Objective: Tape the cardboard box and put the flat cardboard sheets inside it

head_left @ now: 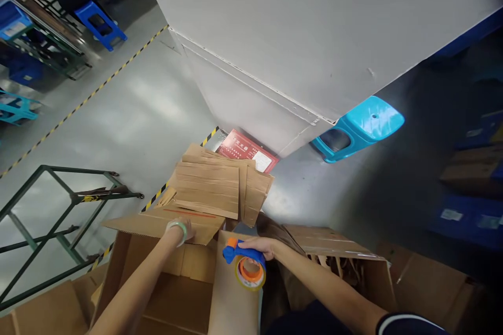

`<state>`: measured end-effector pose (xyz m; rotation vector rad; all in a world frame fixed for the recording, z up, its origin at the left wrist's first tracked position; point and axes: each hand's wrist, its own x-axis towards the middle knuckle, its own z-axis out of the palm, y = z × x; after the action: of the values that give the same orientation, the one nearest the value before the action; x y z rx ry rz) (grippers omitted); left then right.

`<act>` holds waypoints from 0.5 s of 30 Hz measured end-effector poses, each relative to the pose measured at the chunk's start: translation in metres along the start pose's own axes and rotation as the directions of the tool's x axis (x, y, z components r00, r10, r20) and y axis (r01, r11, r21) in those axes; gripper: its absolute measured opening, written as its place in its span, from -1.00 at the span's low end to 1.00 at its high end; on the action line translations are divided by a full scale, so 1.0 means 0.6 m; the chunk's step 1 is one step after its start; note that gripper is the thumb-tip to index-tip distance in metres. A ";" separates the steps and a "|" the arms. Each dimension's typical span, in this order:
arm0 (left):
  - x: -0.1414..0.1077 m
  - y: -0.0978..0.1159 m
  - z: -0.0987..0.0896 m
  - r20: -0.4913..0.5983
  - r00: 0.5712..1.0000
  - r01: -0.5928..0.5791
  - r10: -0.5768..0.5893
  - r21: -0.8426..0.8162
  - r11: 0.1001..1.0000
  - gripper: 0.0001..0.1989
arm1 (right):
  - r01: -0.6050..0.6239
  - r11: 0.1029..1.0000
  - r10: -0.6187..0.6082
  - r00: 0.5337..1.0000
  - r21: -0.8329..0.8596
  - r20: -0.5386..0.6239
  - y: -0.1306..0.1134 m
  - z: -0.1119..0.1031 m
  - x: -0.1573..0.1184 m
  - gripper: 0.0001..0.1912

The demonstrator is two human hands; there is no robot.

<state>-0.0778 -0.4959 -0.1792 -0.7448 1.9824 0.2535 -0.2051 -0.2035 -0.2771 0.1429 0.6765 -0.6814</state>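
In front of me is an upright cardboard box (184, 293) with its top open, and I look down into it. My left hand (185, 228), with a pale green bangle at the wrist, is at the box's far flap (157, 221). Its fingers look curled on the flap, though their tips are partly hidden. My right hand (262, 246) is closed around the handle of a blue and orange tape dispenser (244, 257). A roll of clear tape (251, 275) hangs below the handle, above the box's right side flap (234, 298).
Flat cardboard sheets (208, 186) lie beyond the box, by a red fire-extinguisher case (247, 149). A large white cabinet (283, 36) stands ahead. A turquoise stool (371, 120) is to its right, a green metal frame trolley (58, 220) left. Another open box (341, 246) sits at right.
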 end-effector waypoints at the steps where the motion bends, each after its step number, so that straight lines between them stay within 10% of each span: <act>1: -0.012 -0.014 0.004 0.030 0.998 0.054 -0.055 0.027 0.998 -0.50 | -0.017 1.000 0.017 1.000 -0.007 0.011 0.001 0.000 -0.001 -0.62; 3: -0.037 -0.033 0.012 0.028 0.994 0.099 -0.101 0.068 0.993 -0.29 | -0.021 1.000 0.021 1.000 -0.020 0.014 0.001 -0.001 -0.005 -0.64; 6: -0.072 -0.026 0.037 -0.136 0.970 -0.190 0.202 0.098 0.977 -0.12 | -0.002 0.999 0.002 1.000 -0.039 -0.005 -0.004 -0.006 -0.013 -0.62; 9: -0.084 0.010 0.067 -0.224 0.856 -0.440 0.466 0.158 0.884 -0.52 | -0.004 0.998 0.002 1.000 -0.064 -0.024 -0.013 -0.012 -0.020 -0.59; 13: -0.093 0.010 0.087 -0.302 0.872 -0.349 0.386 0.170 0.921 -0.72 | 0.000 0.996 -0.004 0.999 -0.089 -0.048 -0.030 -0.019 -0.029 -0.56; 15: -0.112 -0.005 0.115 -0.508 0.831 -0.192 0.226 0.120 0.974 -0.66 | -0.014 0.995 0.009 0.999 -0.103 -0.053 -0.043 -0.023 -0.034 -0.55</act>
<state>-0.0027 -0.4398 -0.1573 -0.5907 2.5842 0.1207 -0.2403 -0.2079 -0.2727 0.0692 0.7589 -0.6318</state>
